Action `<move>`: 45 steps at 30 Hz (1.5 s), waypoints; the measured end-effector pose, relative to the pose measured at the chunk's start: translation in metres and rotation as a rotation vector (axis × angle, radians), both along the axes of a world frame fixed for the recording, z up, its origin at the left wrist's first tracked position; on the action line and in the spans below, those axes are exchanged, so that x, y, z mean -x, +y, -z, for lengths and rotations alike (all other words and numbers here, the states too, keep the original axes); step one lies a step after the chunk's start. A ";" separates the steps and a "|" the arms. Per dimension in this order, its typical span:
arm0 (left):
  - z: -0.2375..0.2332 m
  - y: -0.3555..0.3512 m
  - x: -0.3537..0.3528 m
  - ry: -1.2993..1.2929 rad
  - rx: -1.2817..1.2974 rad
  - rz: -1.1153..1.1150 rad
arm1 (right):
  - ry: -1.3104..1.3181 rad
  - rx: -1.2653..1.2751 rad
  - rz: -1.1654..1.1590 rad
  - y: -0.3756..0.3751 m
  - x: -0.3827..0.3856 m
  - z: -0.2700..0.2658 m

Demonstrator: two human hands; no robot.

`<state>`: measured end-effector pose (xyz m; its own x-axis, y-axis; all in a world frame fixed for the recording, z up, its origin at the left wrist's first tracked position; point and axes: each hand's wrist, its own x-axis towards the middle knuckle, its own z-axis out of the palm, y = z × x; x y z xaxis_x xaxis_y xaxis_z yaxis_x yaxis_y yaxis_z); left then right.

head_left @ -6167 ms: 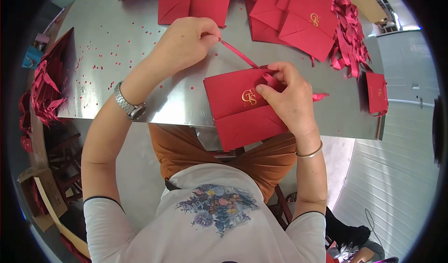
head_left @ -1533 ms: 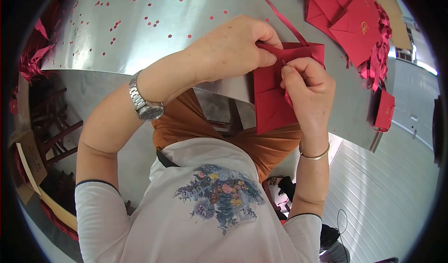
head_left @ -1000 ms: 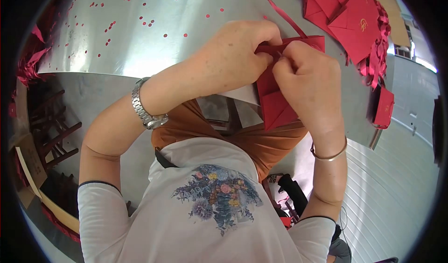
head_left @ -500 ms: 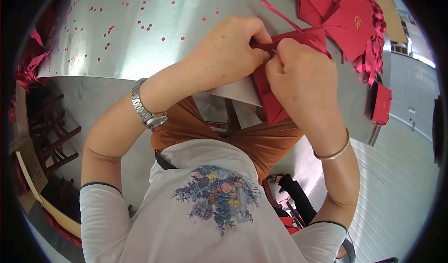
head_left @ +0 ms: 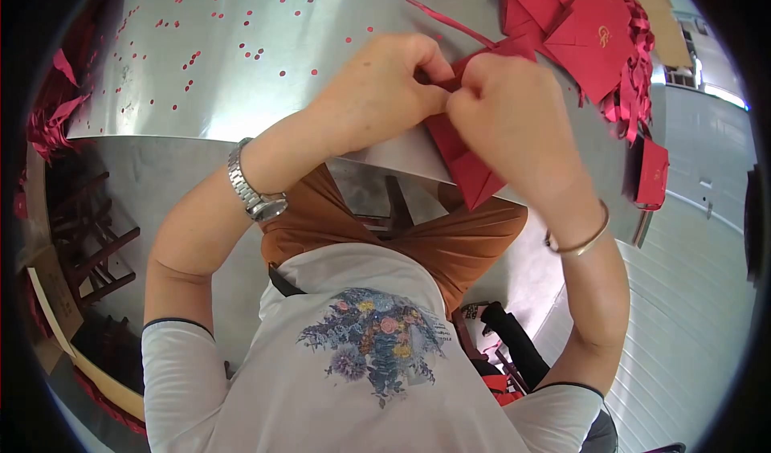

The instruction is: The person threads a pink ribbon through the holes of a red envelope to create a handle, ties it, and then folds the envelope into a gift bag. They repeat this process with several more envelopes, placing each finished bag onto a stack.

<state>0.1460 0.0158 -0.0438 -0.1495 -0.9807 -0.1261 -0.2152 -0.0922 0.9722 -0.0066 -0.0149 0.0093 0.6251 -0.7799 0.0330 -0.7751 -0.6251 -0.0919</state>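
Observation:
A folded red paper bag (head_left: 466, 160) hangs over the near edge of the shiny metal table (head_left: 241, 91). My left hand (head_left: 377, 91) and my right hand (head_left: 514, 116) meet at its top edge, fingertips pinched together on the bag and on a red ribbon (head_left: 446, 21) that trails away across the table. My right hand covers most of the bag's upper half. A metal watch is on my left wrist and a thin bangle on my right.
A pile of flat red bags with gold logos (head_left: 594, 27) and loose red ribbons (head_left: 634, 75) lies at the far right. One small red bag (head_left: 649, 172) sits at the right table edge. Red paper dots (head_left: 201, 43) scatter the tabletop. More red ribbons (head_left: 52, 116) lie left.
Both hands have closed in over the bag's top edge, and my right hand has slid up and left over the bag. The bag has turned more on its corner.

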 end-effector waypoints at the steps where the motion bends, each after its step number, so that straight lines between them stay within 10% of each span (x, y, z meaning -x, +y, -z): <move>1: 0.002 0.001 -0.001 0.039 -0.050 0.012 | 0.002 0.006 0.000 -0.002 0.001 -0.002; 3: 0.003 0.000 -0.002 0.045 -0.034 0.035 | -0.357 -0.572 0.373 -0.006 0.003 -0.006; 10: 0.000 0.002 -0.005 0.228 -0.047 0.083 | -0.307 -0.045 0.182 0.015 0.019 0.010; 22: -0.009 -0.005 0.004 0.361 -0.142 0.129 | -0.489 -0.172 0.070 0.019 0.038 0.008; 30: -0.034 -0.026 -0.002 -0.269 0.174 0.504 | -0.520 -0.136 0.080 0.027 0.044 0.008; 37: -0.006 -0.021 0.009 -0.387 0.604 0.326 | -0.449 -0.078 0.126 0.033 0.045 0.013; 41: -0.009 -0.018 0.012 -0.695 0.650 0.205 | -0.155 0.382 -0.135 0.042 0.046 0.013; 45: -0.005 -0.022 0.006 -0.768 0.616 0.212 | -0.391 0.527 -0.166 0.050 0.053 0.018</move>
<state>0.1400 -0.0064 -0.0390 -0.4199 -0.8700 0.2585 -0.7570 0.4928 0.4290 -0.0600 0.0353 -0.0088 0.5998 -0.4921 0.6309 -0.6366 -0.7712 0.0037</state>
